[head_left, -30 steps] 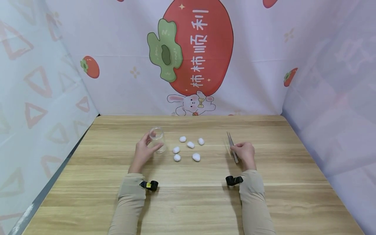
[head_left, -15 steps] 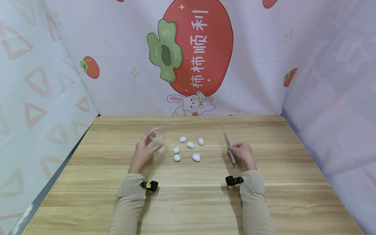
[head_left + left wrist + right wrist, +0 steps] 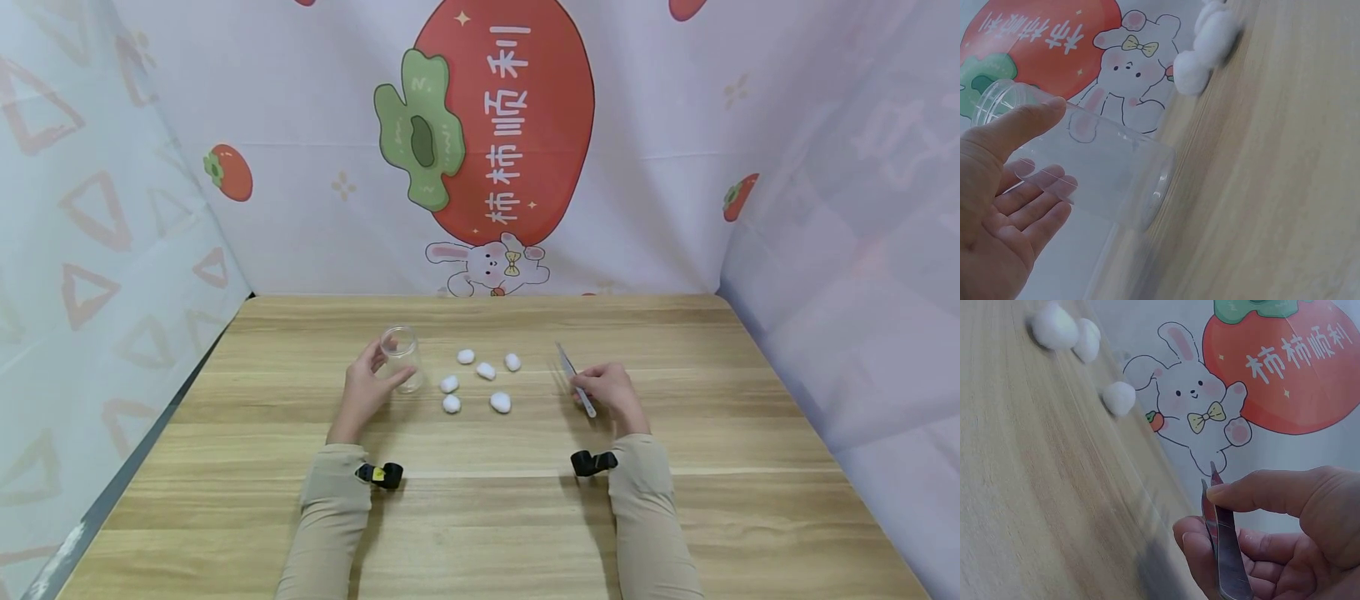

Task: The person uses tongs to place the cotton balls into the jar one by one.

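Observation:
My left hand (image 3: pixel 367 390) grips a clear plastic jar (image 3: pixel 1119 165) from its left side, thumb in front and fingers behind. The jar stands upright on the wooden table, its open mouth up, and nothing shows inside it. In my right hand (image 3: pixel 613 388) a pair of metal tweezers (image 3: pixel 1230 553) is pinched between thumb and fingers. Its two tips are slightly apart, with nothing between them in the right wrist view. Several white cotton balls (image 3: pixel 500 402) lie loose between the hands, closer to the jar than to the tweezers.
The wooden table (image 3: pixel 480 533) stretches toward the person in front of both hands. A white printed cloth (image 3: pixel 300 225) hangs behind its far edge, and further cloths hang at both sides. Each wrist wears a small black camera (image 3: pixel 592 463).
My right hand has shifted a little to the left with the tweezers, whose tips have swung further left. The left hand, the jar and the cotton balls look unmoved.

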`<state>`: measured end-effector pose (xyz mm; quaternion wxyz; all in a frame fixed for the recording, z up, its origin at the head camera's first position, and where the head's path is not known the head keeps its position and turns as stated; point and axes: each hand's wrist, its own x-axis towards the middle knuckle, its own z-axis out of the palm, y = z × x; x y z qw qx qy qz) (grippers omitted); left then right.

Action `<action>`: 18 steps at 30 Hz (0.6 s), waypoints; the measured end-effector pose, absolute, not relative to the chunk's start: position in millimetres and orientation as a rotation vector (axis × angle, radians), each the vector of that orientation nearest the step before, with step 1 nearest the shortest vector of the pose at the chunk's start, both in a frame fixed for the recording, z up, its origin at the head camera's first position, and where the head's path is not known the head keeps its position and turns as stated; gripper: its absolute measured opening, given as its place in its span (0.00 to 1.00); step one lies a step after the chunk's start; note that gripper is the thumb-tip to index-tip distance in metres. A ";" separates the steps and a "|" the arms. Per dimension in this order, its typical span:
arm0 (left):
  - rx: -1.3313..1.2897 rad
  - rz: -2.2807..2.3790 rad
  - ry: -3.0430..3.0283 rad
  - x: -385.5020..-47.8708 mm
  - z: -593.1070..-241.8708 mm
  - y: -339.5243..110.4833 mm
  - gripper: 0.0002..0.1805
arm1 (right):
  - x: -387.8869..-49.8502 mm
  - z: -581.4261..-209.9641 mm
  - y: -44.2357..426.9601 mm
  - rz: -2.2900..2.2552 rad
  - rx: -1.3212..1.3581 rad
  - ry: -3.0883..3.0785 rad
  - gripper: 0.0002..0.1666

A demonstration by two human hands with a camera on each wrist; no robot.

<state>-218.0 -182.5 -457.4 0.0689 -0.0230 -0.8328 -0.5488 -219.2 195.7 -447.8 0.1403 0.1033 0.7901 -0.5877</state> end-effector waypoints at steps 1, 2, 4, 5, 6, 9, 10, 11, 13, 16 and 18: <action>-0.068 -1.652 -2.507 -218.2 -457.6 -182.7 0.41 | -219.1 -448.1 194.8 -1.708 0.286 2.269 0.17; -0.068 -1.653 -2.508 -218.4 -458.0 -183.0 0.41 | -219.3 -448.6 193.9 -1.716 0.283 2.258 0.16; -0.065 -1.655 -2.510 -218.6 -458.6 -183.3 0.41 | -219.3 -449.2 192.5 -1.717 0.259 2.240 0.16; -0.065 -1.656 -2.511 -218.5 -458.8 -183.5 0.41 | -219.4 -449.7 192.1 -1.714 0.246 2.230 0.16; -0.067 -1.655 -2.511 -218.4 -458.9 -183.5 0.41 | -219.6 -450.1 192.0 -1.710 0.237 2.223 0.16; -0.083 -1.642 -2.508 -218.0 -458.9 -183.5 0.40 | -220.4 -451.8 191.9 -1.708 0.206 2.174 0.16; -0.092 -1.639 -2.505 -217.9 -458.9 -183.3 0.40 | -220.9 -452.6 192.2 -1.710 0.198 2.155 0.16; -0.100 -1.635 -2.501 -217.6 -458.6 -182.9 0.40 | -221.3 -453.4 192.4 -1.710 0.182 2.135 0.16; -0.110 -1.632 -2.494 -217.3 -457.9 -182.1 0.39 | -221.8 -454.3 193.2 -1.705 0.162 2.107 0.15; -0.123 -1.618 -2.497 -217.5 -458.0 -181.1 0.39 | -222.0 -455.0 194.2 -1.677 0.113 2.109 0.14; -0.128 -1.604 -2.505 -217.8 -458.6 -180.8 0.40 | -221.9 -455.0 194.6 -1.650 0.091 2.124 0.14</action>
